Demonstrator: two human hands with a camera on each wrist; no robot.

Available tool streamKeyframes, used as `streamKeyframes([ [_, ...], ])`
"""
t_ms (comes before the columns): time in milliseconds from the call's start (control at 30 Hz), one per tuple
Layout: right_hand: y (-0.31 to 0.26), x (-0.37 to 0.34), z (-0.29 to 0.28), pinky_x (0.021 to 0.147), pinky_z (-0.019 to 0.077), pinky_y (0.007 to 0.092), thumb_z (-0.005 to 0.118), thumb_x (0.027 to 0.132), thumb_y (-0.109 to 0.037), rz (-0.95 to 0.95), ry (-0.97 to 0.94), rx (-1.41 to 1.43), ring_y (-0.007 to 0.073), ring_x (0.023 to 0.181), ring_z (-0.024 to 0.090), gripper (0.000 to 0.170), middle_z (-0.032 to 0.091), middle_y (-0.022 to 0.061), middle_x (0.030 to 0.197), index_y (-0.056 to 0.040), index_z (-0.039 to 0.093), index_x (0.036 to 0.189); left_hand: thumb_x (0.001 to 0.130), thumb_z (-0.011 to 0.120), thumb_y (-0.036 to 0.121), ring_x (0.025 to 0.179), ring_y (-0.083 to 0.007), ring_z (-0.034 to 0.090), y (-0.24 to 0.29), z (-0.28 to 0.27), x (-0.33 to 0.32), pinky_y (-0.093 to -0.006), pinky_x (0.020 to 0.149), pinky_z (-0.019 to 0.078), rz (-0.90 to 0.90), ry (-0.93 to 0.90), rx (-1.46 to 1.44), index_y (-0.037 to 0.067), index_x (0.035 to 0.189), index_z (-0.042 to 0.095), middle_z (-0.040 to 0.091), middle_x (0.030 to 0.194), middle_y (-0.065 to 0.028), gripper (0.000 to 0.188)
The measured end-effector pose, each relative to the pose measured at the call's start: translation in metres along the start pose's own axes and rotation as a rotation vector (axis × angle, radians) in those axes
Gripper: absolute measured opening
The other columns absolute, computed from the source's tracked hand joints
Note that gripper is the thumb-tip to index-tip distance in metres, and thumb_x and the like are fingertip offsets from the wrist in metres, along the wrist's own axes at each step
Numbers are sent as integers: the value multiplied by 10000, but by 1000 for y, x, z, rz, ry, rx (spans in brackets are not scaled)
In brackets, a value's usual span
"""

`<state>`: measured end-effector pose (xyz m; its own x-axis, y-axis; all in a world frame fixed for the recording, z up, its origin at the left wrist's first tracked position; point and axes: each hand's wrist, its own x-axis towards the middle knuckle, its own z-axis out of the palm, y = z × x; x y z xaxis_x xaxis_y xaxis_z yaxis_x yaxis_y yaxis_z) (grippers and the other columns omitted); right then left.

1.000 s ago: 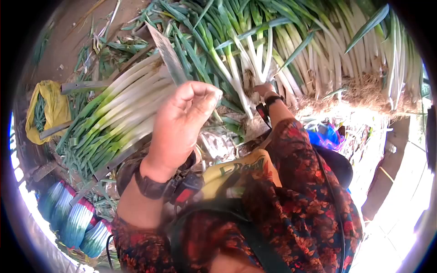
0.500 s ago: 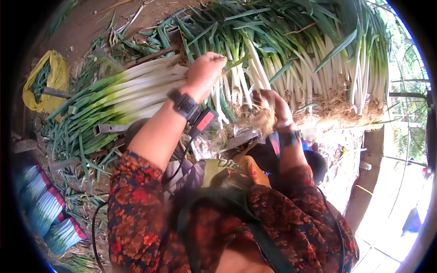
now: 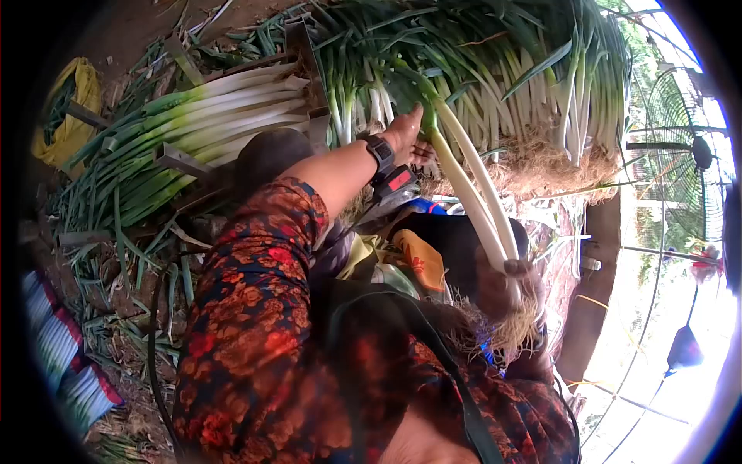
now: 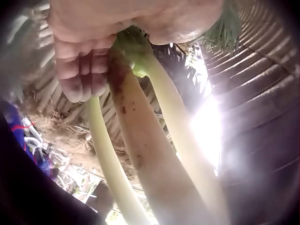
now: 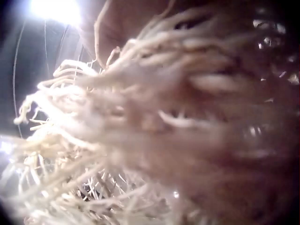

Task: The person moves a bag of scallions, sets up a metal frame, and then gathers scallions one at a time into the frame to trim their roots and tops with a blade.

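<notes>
A few leeks [image 3: 473, 193] slant across the head view, white shanks down to the right, green tops up to the left. At their rooted end my right hand [image 3: 496, 288], dark and blurred, grips them; shaggy roots [image 5: 70, 131] fill the right wrist view and hide most of that hand. My left hand [image 3: 406, 138] is at the upper, green part, its thumb stretched along the leaves and its fingers loose beside the stalks. In the left wrist view, three pale shanks [image 4: 145, 154] run down from between the thumb and the fingers [image 4: 82, 75].
A thick row of untrimmed leeks [image 3: 533, 100] stands behind, roots toward me. Trimmed leeks [image 3: 239, 108] lie in a metal rack [image 3: 305, 58] at left. A yellow sack [image 3: 89, 93] and tied blue-white bundles [image 3: 58, 332] lie farther left. A fan [image 3: 680, 147] stands at right.
My right hand has drawn the leeks out of the row, down and right toward my body. The left hand has moved right from its pinch on a thin green strip to the leeks' upper part.
</notes>
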<state>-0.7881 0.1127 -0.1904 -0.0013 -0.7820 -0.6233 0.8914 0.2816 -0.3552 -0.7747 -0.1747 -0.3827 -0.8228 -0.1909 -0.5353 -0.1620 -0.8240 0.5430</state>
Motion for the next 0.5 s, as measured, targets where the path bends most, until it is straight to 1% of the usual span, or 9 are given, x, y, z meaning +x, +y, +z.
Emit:
streamKeyframes([
  [67, 10, -15, -2, 428, 404, 223, 613, 808, -171, -45, 98, -54, 122, 540, 499, 381, 516, 29, 731, 4, 490, 1123, 738, 446, 819, 1165, -401, 471, 1, 10, -14, -536, 1017, 354, 45, -64, -183, 36, 1350, 366, 502, 1188, -299, 996],
  [133, 13, -25, 7, 434, 416, 231, 620, 795, -131, -100, 70, -466, 135, 552, 524, 369, 537, 38, 713, 13, 501, 1114, 687, 512, 825, 1193, -408, 447, 1, 19, -27, -543, 1035, 322, 47, -135, -209, 56, 1381, 343, 472, 1232, -305, 1049],
  [200, 21, -28, -20, 520, 462, 248, 738, 747, -306, -31, 27, -615, 132, 620, 572, 585, 602, 45, 818, 23, 491, 1163, 649, 604, 797, 1219, -407, 423, 0, 22, -39, -564, 1038, 299, 81, -239, -214, 86, 1397, 346, 422, 1289, -315, 1064],
  [233, 24, -34, -17, 558, 469, 246, 731, 766, -286, -23, 125, -882, 132, 630, 575, 541, 610, 39, 822, 31, 499, 1139, 573, 697, 770, 1196, -388, 440, -3, 27, -45, -573, 1008, 334, 139, -177, -203, 109, 1390, 328, 432, 1282, -270, 1115],
  [300, 35, -35, 15, 571, 475, 258, 728, 775, -231, -73, 173, -1024, 127, 645, 581, 503, 613, 40, 830, 16, 497, 1147, 601, 718, 729, 1218, -357, 425, -3, 23, -45, -547, 1006, 340, 186, -294, -186, 97, 1348, 366, 438, 1269, -218, 1040],
  [333, 35, -36, 33, 572, 479, 267, 726, 777, -215, -1, 232, -1138, 126, 650, 583, 503, 610, 43, 836, 9, 491, 1160, 643, 722, 688, 1181, -319, 450, -2, 22, -49, -523, 997, 349, 208, -267, -247, 86, 1283, 411, 446, 1221, -166, 932],
  [367, 31, -35, 52, 574, 483, 276, 724, 778, -198, 70, 292, -1251, 125, 656, 585, 503, 607, 45, 843, 3, 485, 1173, 655, 741, 649, 1087, -286, 496, 4, 24, -54, -522, 968, 391, 209, -323, -334, 77, 1195, 458, 480, 1104, -130, 836],
  [433, 28, -32, 55, 578, 490, 289, 722, 778, -175, 129, 391, -1481, 123, 664, 586, 517, 603, 55, 851, -9, 470, 1198, 687, 756, 581, 960, -255, 537, 10, 25, -71, -516, 910, 458, 247, -314, -456, 79, 1137, 484, 503, 1048, -100, 727],
  [500, 21, -25, 37, 583, 497, 299, 721, 775, -161, 106, 452, -1719, 122, 671, 586, 541, 600, 71, 857, -19, 454, 1223, 772, 732, 450, 860, -244, 587, 19, 27, -87, -473, 752, 542, 528, -261, -475, 76, 1035, 518, 547, 974, -99, 505],
])
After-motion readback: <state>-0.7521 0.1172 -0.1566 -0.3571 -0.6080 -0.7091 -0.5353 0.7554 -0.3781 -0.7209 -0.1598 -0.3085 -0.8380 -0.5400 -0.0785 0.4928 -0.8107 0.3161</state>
